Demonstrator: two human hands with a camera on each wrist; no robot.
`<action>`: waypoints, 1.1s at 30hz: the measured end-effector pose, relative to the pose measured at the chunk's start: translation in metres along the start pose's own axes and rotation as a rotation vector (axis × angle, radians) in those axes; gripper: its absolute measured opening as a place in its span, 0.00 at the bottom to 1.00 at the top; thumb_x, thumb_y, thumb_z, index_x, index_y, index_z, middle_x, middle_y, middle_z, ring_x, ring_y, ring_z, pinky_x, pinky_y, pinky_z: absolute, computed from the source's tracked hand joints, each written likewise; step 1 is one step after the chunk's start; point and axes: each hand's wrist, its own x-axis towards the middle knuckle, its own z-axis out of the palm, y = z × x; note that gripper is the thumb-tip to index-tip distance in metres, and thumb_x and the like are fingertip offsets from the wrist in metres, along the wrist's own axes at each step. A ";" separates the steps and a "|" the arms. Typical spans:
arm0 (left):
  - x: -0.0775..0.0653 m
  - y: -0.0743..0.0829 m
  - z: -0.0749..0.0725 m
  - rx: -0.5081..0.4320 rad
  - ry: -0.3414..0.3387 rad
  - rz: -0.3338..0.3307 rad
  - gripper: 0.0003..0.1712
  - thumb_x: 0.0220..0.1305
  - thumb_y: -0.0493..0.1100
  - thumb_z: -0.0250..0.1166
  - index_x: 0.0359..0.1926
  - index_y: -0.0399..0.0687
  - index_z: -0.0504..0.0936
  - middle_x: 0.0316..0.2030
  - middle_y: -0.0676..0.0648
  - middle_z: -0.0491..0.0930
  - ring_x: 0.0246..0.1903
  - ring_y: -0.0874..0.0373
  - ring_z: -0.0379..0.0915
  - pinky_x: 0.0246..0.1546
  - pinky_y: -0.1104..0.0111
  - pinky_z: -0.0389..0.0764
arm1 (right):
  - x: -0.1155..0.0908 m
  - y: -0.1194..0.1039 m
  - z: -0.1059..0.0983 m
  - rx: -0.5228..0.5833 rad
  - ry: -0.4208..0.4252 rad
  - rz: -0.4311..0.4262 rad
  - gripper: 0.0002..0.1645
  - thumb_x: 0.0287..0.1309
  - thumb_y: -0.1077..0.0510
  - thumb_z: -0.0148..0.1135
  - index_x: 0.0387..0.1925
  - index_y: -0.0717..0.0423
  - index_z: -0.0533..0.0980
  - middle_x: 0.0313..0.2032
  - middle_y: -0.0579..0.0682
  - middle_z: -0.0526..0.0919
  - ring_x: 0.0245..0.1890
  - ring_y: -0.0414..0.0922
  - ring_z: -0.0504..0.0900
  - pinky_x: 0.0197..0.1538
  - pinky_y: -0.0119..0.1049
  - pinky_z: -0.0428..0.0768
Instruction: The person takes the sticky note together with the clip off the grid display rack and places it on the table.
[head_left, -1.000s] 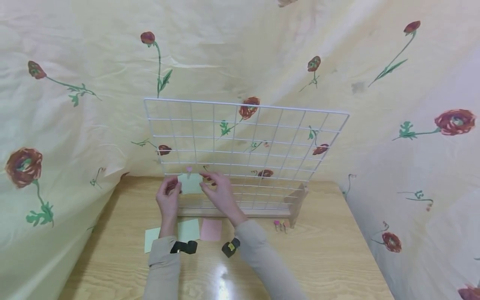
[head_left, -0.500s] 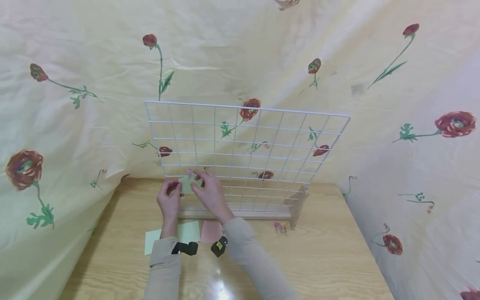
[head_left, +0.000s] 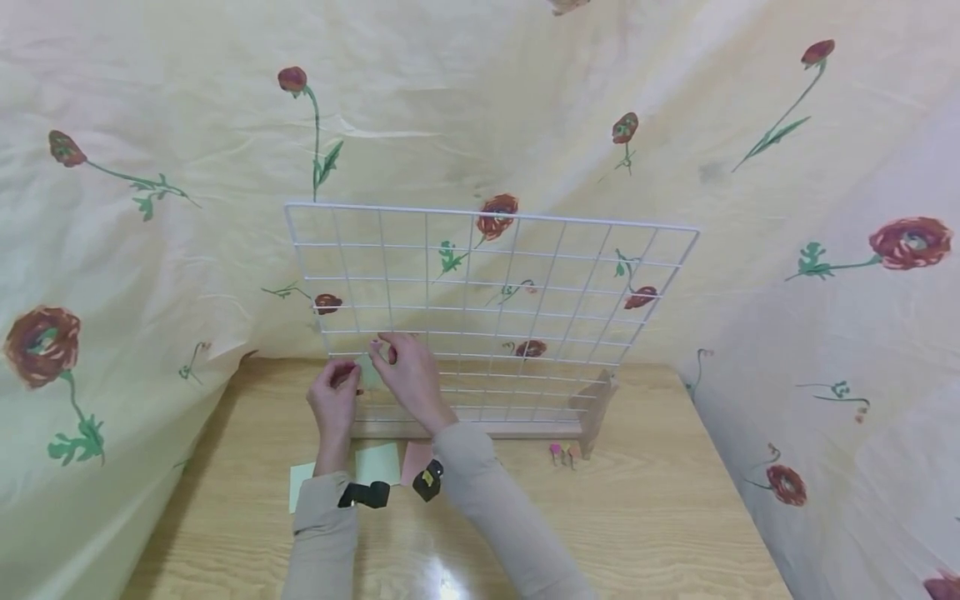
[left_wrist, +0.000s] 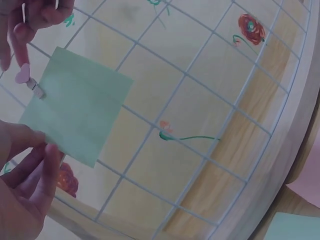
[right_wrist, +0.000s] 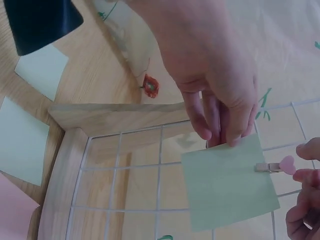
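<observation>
A pale green paper note point(left_wrist: 80, 105) lies against the white wire grid point(head_left: 517, 258), low on its left side. My left hand point(head_left: 333, 400) pinches the note's left edge between thumb and fingers, some fingers tucked behind the paper. At the note's top edge sits a small wooden clothespin point(right_wrist: 269, 167) with a pink heart. My right hand point(head_left: 411, 379) has thumb and forefinger at that heart, its other fingers curled. In the head view the right hand covers much of the note and most of the clothespin.
A wooden base point(head_left: 510, 427) holds the grid upright. On the table point(head_left: 660, 508) below lie two green notes point(head_left: 377, 464), point(head_left: 298, 487) and a pink note point(head_left: 416, 458). Several heart clothespins point(head_left: 564, 455) lie at the right. Flowered cloth point(head_left: 187, 275) hangs around.
My right hand has let go of the note's right edge and moved left to the heart clothespin. The left hand stays at the note's left edge.
</observation>
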 end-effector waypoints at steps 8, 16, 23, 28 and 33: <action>0.001 0.000 -0.001 -0.040 -0.025 -0.014 0.08 0.62 0.28 0.62 0.42 0.27 0.79 0.39 0.33 0.79 0.32 0.60 0.78 0.31 0.75 0.82 | 0.001 -0.002 0.004 -0.019 -0.016 -0.005 0.12 0.61 0.54 0.64 0.44 0.54 0.83 0.14 0.39 0.72 0.13 0.32 0.62 0.15 0.22 0.58; 0.001 0.003 -0.003 -0.011 -0.020 0.005 0.08 0.62 0.29 0.63 0.42 0.26 0.79 0.38 0.35 0.80 0.31 0.67 0.77 0.32 0.74 0.83 | -0.001 -0.002 0.007 0.064 0.000 0.014 0.07 0.61 0.60 0.63 0.40 0.56 0.83 0.10 0.38 0.65 0.09 0.32 0.56 0.13 0.23 0.52; 0.002 0.004 -0.005 -0.010 -0.021 -0.017 0.08 0.62 0.29 0.64 0.41 0.27 0.79 0.38 0.35 0.81 0.30 0.69 0.77 0.33 0.73 0.83 | -0.001 0.002 0.008 0.066 0.039 -0.029 0.05 0.61 0.60 0.64 0.37 0.56 0.83 0.11 0.39 0.64 0.10 0.32 0.55 0.13 0.24 0.53; 0.002 0.003 -0.006 0.002 -0.036 -0.006 0.08 0.61 0.28 0.64 0.41 0.25 0.79 0.38 0.33 0.81 0.29 0.69 0.76 0.30 0.77 0.81 | -0.001 0.005 0.011 0.107 0.126 -0.081 0.04 0.60 0.61 0.65 0.35 0.57 0.84 0.12 0.40 0.66 0.12 0.32 0.57 0.15 0.24 0.56; 0.004 0.004 -0.008 0.006 -0.055 -0.024 0.09 0.62 0.29 0.64 0.42 0.26 0.79 0.39 0.35 0.81 0.31 0.69 0.77 0.33 0.73 0.83 | -0.001 0.006 0.010 0.184 0.172 -0.130 0.05 0.60 0.62 0.65 0.34 0.60 0.84 0.13 0.40 0.65 0.14 0.35 0.61 0.19 0.25 0.58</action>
